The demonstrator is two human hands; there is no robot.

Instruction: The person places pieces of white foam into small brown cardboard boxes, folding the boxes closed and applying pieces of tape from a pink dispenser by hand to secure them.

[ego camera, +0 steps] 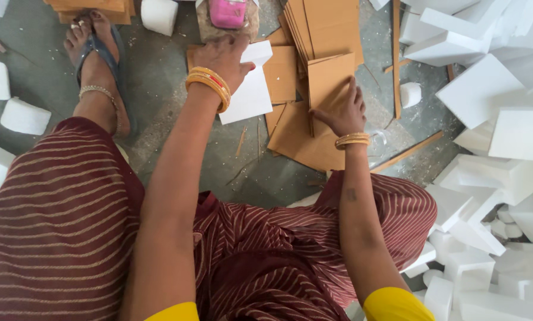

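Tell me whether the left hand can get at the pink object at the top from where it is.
Probably yes: the left hand rests on a white foam sheet just below the pink object, with nothing between them.
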